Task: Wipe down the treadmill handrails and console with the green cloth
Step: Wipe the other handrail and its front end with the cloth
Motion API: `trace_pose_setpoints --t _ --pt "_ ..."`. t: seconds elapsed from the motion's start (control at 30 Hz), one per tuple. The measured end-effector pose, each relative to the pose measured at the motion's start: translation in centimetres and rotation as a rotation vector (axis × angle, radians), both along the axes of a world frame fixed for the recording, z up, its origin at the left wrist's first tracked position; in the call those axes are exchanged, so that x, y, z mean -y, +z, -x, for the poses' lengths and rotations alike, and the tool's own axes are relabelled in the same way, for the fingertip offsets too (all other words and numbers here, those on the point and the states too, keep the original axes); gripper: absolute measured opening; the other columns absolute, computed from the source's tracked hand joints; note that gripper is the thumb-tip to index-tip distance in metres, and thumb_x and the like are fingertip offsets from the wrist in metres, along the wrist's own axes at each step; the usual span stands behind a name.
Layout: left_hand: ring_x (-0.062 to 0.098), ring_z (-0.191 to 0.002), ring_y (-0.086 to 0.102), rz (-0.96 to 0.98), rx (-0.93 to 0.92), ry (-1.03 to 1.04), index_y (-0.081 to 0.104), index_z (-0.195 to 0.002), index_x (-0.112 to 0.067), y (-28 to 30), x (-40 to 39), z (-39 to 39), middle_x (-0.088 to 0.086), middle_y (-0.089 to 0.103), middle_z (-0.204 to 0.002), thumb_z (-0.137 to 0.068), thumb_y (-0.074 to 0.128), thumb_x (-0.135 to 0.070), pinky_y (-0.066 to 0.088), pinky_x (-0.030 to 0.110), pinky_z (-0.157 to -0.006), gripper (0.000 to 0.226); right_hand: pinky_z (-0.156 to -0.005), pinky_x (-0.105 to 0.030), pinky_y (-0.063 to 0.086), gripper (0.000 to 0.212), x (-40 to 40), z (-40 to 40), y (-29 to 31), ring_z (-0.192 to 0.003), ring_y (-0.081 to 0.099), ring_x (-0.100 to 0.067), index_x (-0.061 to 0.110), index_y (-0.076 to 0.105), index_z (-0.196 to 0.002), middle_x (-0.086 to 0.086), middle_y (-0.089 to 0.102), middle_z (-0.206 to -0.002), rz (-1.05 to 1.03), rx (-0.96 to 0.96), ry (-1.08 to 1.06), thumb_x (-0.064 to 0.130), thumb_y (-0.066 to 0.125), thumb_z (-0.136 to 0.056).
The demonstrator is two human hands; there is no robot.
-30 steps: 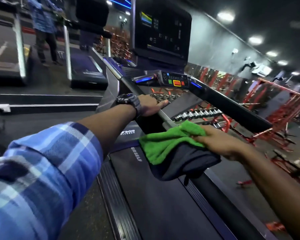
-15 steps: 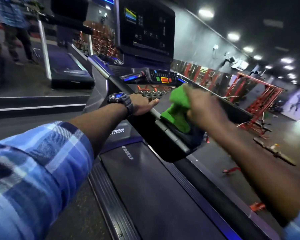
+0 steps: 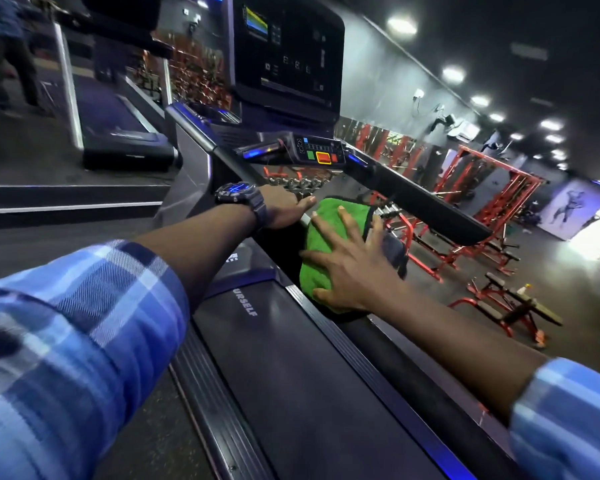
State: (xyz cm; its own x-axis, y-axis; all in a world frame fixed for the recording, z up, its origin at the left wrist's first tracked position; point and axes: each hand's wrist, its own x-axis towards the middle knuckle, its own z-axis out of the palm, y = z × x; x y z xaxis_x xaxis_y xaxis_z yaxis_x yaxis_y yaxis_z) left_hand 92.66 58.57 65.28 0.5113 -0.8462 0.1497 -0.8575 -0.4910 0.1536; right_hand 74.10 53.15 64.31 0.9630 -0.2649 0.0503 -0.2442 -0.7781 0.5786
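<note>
Keep the right hand point(image 3: 352, 268), fingers point(image 3: 349, 221) spread flat, pressing the cloth point(image 3: 326, 237) along the handrail point(image 3: 201, 136) at frame centre; the left hand point(image 3: 284, 209) lies open on it.

Blue, white and navy plaid woven shirt sleeves point(image 3: 73, 344) on both arms, cuffs rolled up past mid-forearm; right cuff point(image 3: 568, 414) lighter blue with pale stripes. Chunky black plastic wristwatch point(image 3: 240, 199) on left wrist, round dial lit blue, wide ridged dark strap. Forearms and both hands bare, no gloves, no rings visible.
</note>
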Motion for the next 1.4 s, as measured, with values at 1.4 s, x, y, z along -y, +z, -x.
trace_pose_setpoints --t 1.4 --pt "0.03 -0.112 0.058 0.42 -0.146 -0.16 0.063 -0.114 -0.007 -4.7 -0.1 -26.3 0.014 0.065 -0.12 -0.1 0.022 -0.044 0.042 0.036 -0.098 0.057 -0.111 -0.067 0.01 0.044 0.3 -22.9 -4.1 -0.133 0.031 -0.034 0.016 0.066 -0.116 -0.005 0.061 -0.125 0.37 -0.486 0.459 0.041 0.051 -0.084"
